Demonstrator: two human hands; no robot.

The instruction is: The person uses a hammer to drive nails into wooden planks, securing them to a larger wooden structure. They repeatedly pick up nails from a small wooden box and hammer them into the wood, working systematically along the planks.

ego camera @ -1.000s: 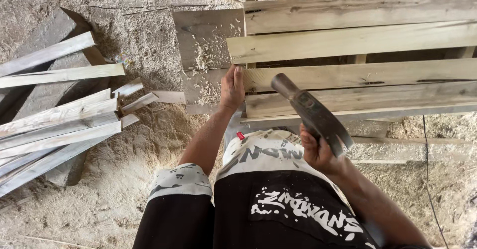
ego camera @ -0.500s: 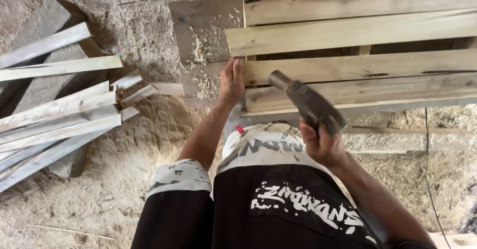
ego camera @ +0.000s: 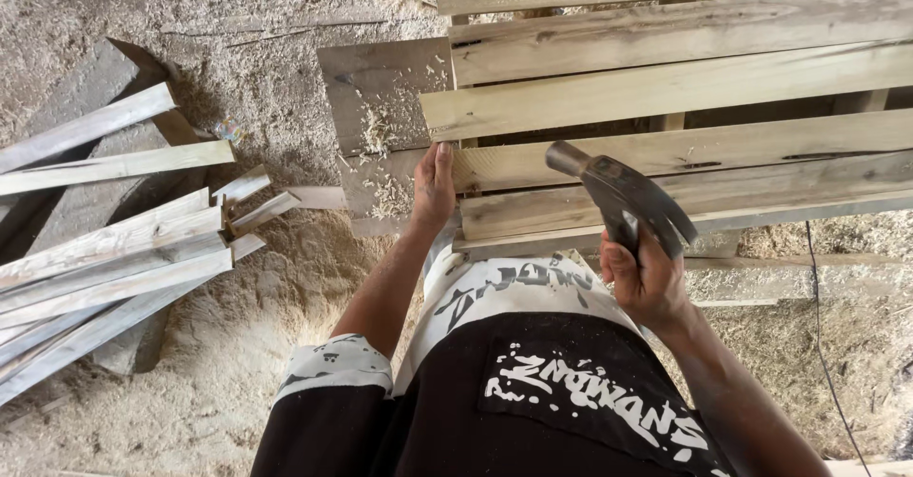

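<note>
Sawdust floor; slats left, pallet ahead.

no packages, labels, signs or screens visible.

Sawdust-covered dirt floor. Loose grey wooden slats piled at left. Thin cable at right. Daylight, soft shadows.

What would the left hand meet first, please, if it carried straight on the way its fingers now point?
The left hand already rests at the end of a pale plank of the slatted wooden frame; going on, its fingers would probably slide onto the longer plank just above, though depth is unclear.
</note>
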